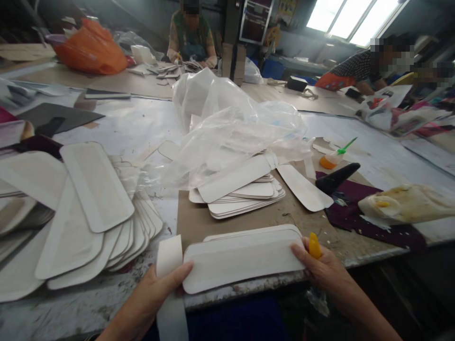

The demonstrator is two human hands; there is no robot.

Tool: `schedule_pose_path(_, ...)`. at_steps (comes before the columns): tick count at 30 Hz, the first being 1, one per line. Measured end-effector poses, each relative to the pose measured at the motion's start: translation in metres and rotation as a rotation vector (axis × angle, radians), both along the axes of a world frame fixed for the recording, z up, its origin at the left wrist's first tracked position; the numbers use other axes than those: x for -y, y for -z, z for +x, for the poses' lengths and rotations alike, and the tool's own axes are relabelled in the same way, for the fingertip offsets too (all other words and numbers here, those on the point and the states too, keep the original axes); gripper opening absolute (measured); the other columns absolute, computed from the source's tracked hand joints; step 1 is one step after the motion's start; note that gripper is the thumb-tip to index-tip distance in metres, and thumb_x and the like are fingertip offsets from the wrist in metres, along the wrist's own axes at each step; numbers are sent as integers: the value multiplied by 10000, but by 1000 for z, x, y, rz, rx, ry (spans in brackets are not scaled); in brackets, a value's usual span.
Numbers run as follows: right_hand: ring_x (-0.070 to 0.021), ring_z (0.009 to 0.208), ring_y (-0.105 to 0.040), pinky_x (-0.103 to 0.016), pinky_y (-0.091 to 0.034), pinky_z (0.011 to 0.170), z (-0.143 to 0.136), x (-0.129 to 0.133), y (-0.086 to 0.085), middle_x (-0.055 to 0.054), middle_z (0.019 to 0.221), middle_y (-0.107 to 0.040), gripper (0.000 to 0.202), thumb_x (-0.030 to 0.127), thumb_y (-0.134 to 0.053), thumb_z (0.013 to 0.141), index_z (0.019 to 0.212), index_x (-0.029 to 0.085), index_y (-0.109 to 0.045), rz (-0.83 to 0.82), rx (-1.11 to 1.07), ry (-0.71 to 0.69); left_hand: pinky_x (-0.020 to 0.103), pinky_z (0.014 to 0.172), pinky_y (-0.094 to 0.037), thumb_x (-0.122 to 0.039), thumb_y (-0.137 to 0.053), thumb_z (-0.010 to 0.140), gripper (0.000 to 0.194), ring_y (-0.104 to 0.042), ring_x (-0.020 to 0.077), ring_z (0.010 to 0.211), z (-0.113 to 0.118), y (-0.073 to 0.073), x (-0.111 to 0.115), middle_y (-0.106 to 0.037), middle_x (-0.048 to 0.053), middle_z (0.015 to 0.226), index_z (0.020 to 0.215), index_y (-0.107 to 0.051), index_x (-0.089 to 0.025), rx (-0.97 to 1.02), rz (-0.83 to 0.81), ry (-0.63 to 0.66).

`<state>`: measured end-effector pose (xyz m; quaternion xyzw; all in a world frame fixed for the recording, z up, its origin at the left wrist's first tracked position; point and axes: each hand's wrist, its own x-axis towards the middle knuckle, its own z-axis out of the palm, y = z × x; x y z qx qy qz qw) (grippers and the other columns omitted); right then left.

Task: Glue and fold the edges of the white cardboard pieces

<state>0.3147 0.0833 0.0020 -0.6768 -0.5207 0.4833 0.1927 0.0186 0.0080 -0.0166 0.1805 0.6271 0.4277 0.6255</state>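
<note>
A long white panel (245, 265) with rounded corners is held level near the table's front edge. My left hand (159, 284) is closed on its left end, thumb on top, and a white strip (169, 255) also passes through that hand and hangs below the edge. At the panel's right end, my right hand (316, 263) is closed on it, with a yellow tool (314, 245) sticking up between the fingers; the rest of the tool is hidden. Another such panel lies just behind the held one. Beyond it rises a stack of similar panels (241, 199).
More panels (95, 189) fan out at left. Clear plastic sheeting (227, 123) covers part of the stack. On the right are a black tapered object (337, 177), a small orange pot (329, 162) and a glue-stained container (408, 203). Co-workers (192, 38) sit across the table.
</note>
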Motion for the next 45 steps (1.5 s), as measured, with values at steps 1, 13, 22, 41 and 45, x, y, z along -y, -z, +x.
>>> schedule_pose_path(1,-147,488,-446,-248,-323,439,1,-3,-2,28,542,-476,374,571,-533,736,761,198,-542,49,26,-20,225,495,-446,-451,-749,601,350,-524,159,538,-1,1,0,-559,-1,576,744,-618,-160,-26,-2,42)
schedule_pose_path(13,-245,893,-578,-356,-459,763,-8,-30,7,-100,1010,-567,333,381,-506,847,1103,181,-582,533,765,-468,242,544,-382,-545,-602,672,420,-494,171,512,1,-2,-15,-532,18,492,469,-486,-195,-318,30,315)
schedule_pose_path(22,-228,840,-516,-303,-408,684,-74,-53,-12,-51,842,-587,373,512,-708,670,798,172,-623,540,677,-1113,243,532,-391,-609,-632,596,468,-488,173,510,2,13,-10,-518,21,484,431,-468,-202,-338,23,219)
schedule_pose_path(41,-245,895,-531,-345,-403,771,-9,-58,-13,-76,915,-582,292,466,-474,859,901,200,-587,597,749,-669,209,554,-384,-545,-593,729,438,-486,157,555,-5,11,-12,-515,10,546,500,-481,-188,-204,28,263)
schedule_pose_path(45,-222,761,-569,-329,-411,705,21,-39,-12,-53,807,-605,359,542,-431,828,829,209,-566,409,667,-363,196,531,-365,-567,-614,702,462,-461,139,541,-8,20,-8,-500,2,541,489,-474,-181,-165,19,229)
